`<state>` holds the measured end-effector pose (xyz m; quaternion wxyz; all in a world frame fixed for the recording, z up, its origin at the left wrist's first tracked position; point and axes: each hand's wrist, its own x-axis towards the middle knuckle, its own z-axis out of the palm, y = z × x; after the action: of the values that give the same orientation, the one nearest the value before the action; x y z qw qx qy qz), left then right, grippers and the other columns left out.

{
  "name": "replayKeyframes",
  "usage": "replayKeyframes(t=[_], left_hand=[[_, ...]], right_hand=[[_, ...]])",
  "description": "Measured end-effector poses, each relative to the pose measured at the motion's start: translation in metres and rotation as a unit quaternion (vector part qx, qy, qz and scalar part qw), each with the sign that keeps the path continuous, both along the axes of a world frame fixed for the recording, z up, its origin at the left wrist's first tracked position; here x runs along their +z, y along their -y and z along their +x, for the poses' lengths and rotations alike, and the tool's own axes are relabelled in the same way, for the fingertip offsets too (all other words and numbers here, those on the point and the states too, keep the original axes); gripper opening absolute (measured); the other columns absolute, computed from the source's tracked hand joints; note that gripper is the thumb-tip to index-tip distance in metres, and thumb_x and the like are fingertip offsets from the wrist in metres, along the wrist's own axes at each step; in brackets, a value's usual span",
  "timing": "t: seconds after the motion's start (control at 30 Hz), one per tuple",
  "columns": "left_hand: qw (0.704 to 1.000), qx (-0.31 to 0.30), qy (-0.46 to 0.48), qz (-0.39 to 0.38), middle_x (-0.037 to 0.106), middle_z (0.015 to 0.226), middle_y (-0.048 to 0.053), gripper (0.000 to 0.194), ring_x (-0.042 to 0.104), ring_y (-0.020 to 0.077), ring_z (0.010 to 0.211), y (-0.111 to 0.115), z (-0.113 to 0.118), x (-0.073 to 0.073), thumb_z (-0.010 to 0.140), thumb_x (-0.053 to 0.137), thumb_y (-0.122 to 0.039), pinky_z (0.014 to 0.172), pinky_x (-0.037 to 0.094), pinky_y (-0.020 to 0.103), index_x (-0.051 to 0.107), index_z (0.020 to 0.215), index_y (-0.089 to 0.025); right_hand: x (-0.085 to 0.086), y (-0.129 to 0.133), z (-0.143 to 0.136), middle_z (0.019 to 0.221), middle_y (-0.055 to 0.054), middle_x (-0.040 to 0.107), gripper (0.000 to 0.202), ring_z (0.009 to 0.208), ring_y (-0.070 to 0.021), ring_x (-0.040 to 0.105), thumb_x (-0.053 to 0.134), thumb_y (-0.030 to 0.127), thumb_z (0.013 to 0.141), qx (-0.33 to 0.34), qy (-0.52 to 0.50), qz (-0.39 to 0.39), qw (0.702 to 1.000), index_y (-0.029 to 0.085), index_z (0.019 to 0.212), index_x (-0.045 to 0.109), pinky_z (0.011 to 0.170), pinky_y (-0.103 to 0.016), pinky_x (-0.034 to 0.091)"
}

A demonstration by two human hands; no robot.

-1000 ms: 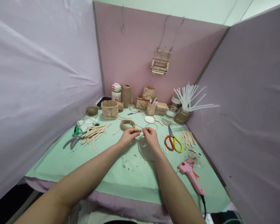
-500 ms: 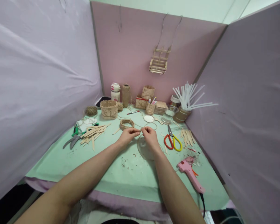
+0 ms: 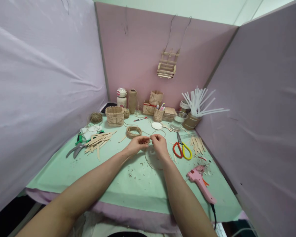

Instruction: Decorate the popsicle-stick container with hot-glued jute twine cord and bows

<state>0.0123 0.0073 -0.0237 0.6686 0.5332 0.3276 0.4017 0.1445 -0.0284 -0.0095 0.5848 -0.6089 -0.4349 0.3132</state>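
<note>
My left hand and my right hand meet above the middle of the table, fingertips nearly touching. Both are closed in a pinch on thin jute twine, whose exact lie between the fingers is too small to make out. Just beyond my left hand rests a coil of braided jute cord. A thin round outline shows under my right wrist, partly hidden; whether it is a twine loop or a clear disc I cannot tell. Right of my right hand lie scissors with one red and one yellow handle.
Wooden sticks and pruning shears lie at left. A pink glue gun is at front right, its cord over the edge. Behind stand a woven-look basket, a clear water bowl and a jar of white glue sticks.
The fingers of my left hand have curled and tilted slightly upward around the twine. My right hand has barely shifted. The tabletop items stay in place; the view moved very slightly.
</note>
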Motion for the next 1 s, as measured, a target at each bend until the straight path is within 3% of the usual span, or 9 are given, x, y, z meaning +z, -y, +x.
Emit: replayKeyframes(t=[0.27, 0.57, 0.7, 0.87, 1.0], left_hand=[[1.000, -0.005, -0.006, -0.009, 0.069, 0.080, 0.008, 0.037, 0.058, 0.0147, 0.074, 0.0004, -0.0036, 0.0021, 0.066, 0.077, -0.044, 0.069, 0.041, 0.027, 0.075, 0.085, -0.013], [0.997, 0.055, -0.049, 0.030, 0.066, 0.071, 0.004, 0.035, 0.045, 0.0103, 0.059, -0.0045, -0.0047, -0.0034, 0.059, 0.079, -0.037, 0.058, 0.033, 0.025, 0.076, 0.085, -0.014], [0.996, 0.071, -0.037, 0.050, 0.068, 0.073, 0.004, 0.031, 0.049, 0.0119, 0.063, -0.0047, -0.0041, -0.0010, 0.059, 0.079, -0.035, 0.062, 0.036, 0.026, 0.076, 0.082, -0.015], [0.995, 0.061, -0.039, 0.064, 0.070, 0.076, 0.006, 0.028, 0.056, 0.0156, 0.069, -0.0036, -0.0040, 0.0007, 0.060, 0.079, -0.034, 0.069, 0.041, 0.029, 0.076, 0.079, -0.014], [0.993, 0.057, -0.076, 0.076, 0.067, 0.068, 0.005, 0.029, 0.054, 0.0148, 0.065, -0.0027, -0.0046, 0.0019, 0.061, 0.078, -0.037, 0.065, 0.040, 0.028, 0.076, 0.077, -0.013]], right_hand=[[0.0002, 0.0009, -0.0023, 0.062, 0.001, 0.057, 0.016, 0.060, -0.0143, 0.048, 0.057, 0.034, 0.069, 0.014, -0.005, 0.001, 1.000, 0.018, 0.067, 0.060, 0.057, -0.026, 0.037], [-0.0003, 0.0004, -0.0031, 0.062, 0.000, 0.058, 0.018, 0.062, -0.0149, 0.049, 0.057, 0.035, 0.070, 0.030, -0.022, -0.004, 0.999, 0.018, 0.064, 0.060, 0.056, -0.025, 0.037], [-0.0018, 0.0000, -0.0030, 0.067, -0.004, 0.061, 0.027, 0.061, -0.0149, 0.051, 0.052, 0.039, 0.076, 0.040, -0.051, -0.012, 0.998, 0.017, 0.066, 0.062, 0.052, -0.025, 0.038], [-0.0031, -0.0002, -0.0045, 0.075, -0.004, 0.066, 0.029, 0.065, -0.0157, 0.057, 0.062, 0.046, 0.072, 0.101, -0.077, -0.008, 0.992, 0.018, 0.078, 0.066, 0.056, -0.026, 0.044], [-0.0043, -0.0015, -0.0056, 0.072, -0.002, 0.063, 0.024, 0.067, -0.0153, 0.056, 0.063, 0.043, 0.071, 0.089, -0.066, 0.026, 0.993, 0.018, 0.074, 0.063, 0.062, -0.027, 0.045]])
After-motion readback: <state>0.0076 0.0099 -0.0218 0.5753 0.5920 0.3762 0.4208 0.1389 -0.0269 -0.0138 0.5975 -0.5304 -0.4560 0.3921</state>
